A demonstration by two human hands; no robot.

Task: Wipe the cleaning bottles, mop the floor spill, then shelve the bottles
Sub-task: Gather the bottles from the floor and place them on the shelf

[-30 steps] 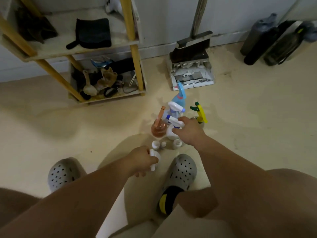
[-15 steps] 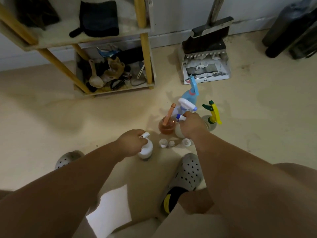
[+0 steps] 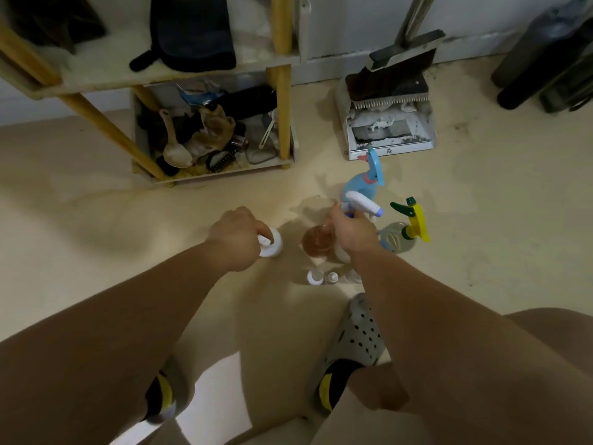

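Several cleaning bottles stand in a cluster on the beige floor. My left hand (image 3: 239, 237) grips a small white pump bottle (image 3: 272, 245) set apart to the left of the cluster. My right hand (image 3: 351, 231) is curled round the neck of a white spray bottle (image 3: 362, 205) with a white and purple trigger. An orange bottle (image 3: 316, 242) stands just left of that hand. Behind it is a blue spray bottle (image 3: 365, 181). A clear bottle with a yellow and green trigger (image 3: 406, 229) is on the right. Small white bottles (image 3: 316, 277) stand nearer me.
A wooden shelf unit (image 3: 280, 101) stands at the back left with a dark cloth (image 3: 191, 33) on one shelf and brushes and a spoon below. A dustpan with broom (image 3: 390, 123) leans at the wall. Dark bottles (image 3: 542, 59) sit far right. My sandalled feet (image 3: 351, 345) are close below.
My left hand carried the small white pump bottle forward and left and set it on the floor apart from the cluster. My right hand stayed on the white spray bottle.
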